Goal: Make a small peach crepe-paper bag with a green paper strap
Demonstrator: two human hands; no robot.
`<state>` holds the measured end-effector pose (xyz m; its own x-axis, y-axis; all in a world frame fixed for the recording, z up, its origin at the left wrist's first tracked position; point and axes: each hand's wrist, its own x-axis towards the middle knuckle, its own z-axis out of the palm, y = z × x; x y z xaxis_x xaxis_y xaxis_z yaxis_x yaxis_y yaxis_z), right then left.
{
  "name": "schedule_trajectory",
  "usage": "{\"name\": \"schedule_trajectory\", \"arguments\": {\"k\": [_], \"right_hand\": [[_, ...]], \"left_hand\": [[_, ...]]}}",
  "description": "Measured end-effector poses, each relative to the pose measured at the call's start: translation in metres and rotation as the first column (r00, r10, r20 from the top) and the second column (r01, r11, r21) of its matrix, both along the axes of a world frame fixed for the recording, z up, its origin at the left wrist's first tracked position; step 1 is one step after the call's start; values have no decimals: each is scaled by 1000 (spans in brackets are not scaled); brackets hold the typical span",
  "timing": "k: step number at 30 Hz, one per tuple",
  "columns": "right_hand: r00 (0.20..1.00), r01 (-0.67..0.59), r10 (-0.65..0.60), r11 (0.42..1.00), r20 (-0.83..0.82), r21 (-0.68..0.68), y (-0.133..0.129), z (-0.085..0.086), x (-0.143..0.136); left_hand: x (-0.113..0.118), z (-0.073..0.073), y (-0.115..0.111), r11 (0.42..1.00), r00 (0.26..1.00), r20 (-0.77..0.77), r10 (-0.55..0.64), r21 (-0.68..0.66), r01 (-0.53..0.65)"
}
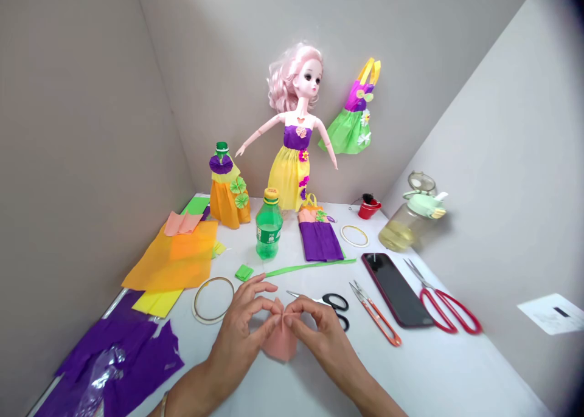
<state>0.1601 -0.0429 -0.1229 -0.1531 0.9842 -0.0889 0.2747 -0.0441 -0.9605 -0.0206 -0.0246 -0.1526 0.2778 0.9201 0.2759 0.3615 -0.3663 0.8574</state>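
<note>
Both hands meet low in the middle of the view over a small piece of peach crepe paper (281, 345). My left hand (246, 326) pinches its upper edge between thumb and index finger, the other fingers loosely spread. From the other side, my right hand (319, 329) pinches the same edge, and the paper gathers into folds between the fingertips. Below the pinch the sheet hangs wider. Black-handled scissors (335, 301) lie just behind my right hand, partly covered by it. To the left of my left hand is a roll of tape (197, 307).
Behind stand a green bottle (269, 234), a doll (296, 137) and a paper-dressed bottle (230, 198). Orange paper (173, 259) and purple paper (137, 356) lie left. At right are thread snips (376, 317), a phone (396, 292), red-handled scissors (444, 307) and a drinking bottle (406, 225).
</note>
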Motion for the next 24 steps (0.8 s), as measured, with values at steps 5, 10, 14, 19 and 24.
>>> {"name": "schedule_trajectory", "arguments": {"k": [5, 10, 14, 19, 24], "right_hand": [[1000, -16, 17, 1000, -18, 25, 0, -3, 1], [1000, -11, 12, 1000, -26, 12, 0, -1, 0], [1000, -10, 10, 1000, -20, -2, 0, 0, 1], [1000, -13, 13, 1000, -19, -5, 1, 0, 2], [998, -25, 25, 1000, -58, -12, 1, -3, 1]], "left_hand": [[-1, 0, 0, 1000, 1000, 3, -8, -22, 9], [-1, 3, -1, 999, 1000, -4, -5, -41, 5], [0, 4, -1, 1000, 1000, -6, -3, -29, 3], [0, 2, 0, 1000, 1000, -11, -8, -16, 8], [0, 4, 1, 999, 1000, -28, -8, -32, 7]]}}
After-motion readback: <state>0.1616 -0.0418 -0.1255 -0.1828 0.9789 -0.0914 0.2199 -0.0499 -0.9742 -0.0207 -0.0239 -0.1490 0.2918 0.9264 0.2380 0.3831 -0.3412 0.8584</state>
